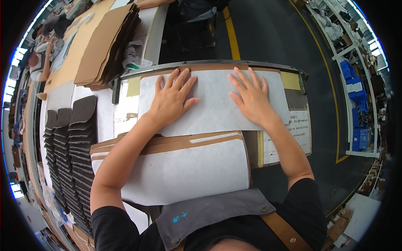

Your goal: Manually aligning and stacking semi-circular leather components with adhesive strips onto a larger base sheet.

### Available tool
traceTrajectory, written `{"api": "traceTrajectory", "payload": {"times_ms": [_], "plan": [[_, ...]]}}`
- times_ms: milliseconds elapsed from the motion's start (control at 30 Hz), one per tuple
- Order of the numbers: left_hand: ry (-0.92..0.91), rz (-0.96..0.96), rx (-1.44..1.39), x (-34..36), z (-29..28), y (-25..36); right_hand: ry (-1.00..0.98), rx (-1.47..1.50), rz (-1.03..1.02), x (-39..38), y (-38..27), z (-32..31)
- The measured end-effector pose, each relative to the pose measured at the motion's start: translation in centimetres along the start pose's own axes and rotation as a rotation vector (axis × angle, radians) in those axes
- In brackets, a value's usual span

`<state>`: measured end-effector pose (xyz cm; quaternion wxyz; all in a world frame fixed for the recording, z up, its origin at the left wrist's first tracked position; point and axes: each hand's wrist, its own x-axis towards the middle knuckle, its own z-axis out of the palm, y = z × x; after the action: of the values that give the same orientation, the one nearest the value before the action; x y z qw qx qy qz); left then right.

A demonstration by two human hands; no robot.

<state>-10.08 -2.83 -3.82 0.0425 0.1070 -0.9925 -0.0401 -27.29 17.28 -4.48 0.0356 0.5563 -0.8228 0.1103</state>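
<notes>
A white sheet [213, 111] lies flat on the work board in front of me, with a brown edge showing along its far side. My left hand [172, 98] rests on its left half, fingers spread and pointing away. On the right half lies my right hand [252, 98], also flat with the fingers apart. Both sets of fingertips come close to the metal bar [213, 62] at the board's far edge. Nearer to my body sits a stack of white-faced brown sheets [188, 167], partly covered by my left forearm.
Dark grey curved pads [81, 134] stand in overlapping rows at the left. Brown cardboard sheets [102, 46] are piled at the far left. A printed paper [289, 142] lies at the board's right. Shelving with blue bins [355, 88] stands across the floor; other people are at the far left and back.
</notes>
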Motion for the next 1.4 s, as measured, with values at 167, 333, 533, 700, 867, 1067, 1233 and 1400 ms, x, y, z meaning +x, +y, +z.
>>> {"api": "traceTrajectory", "payload": {"times_ms": [167,333,533,700,867,1067,1233,1400], "plan": [[0.058,0.018,0.010,-0.02,0.54,0.29,-0.037,-0.025,0.090,-0.13,-0.49,-0.41],[0.066,0.006,-0.010,-0.11,0.66,0.27,-0.041,-0.042,0.067,0.00,-0.51,-0.30],[0.096,0.034,-0.027,-0.16,0.48,0.38,-0.037,-0.074,0.062,-0.32,-0.54,-0.48],[0.106,0.031,-0.029,0.01,0.58,0.23,-0.039,-0.085,0.066,-0.14,-0.49,-0.45],[0.104,-0.009,0.009,-0.19,0.35,0.72,-0.049,-0.071,0.079,-0.16,-0.51,-0.60],[0.128,0.007,0.022,-0.08,0.18,0.72,-0.057,-0.061,0.091,-0.13,-0.58,-0.58],[0.160,0.066,-0.033,0.07,0.27,0.31,-0.063,-0.066,0.094,-0.14,-0.63,-0.52],[0.143,0.074,-0.014,0.13,0.01,0.41,-0.034,-0.066,0.086,-0.11,-0.70,-0.49]]}}
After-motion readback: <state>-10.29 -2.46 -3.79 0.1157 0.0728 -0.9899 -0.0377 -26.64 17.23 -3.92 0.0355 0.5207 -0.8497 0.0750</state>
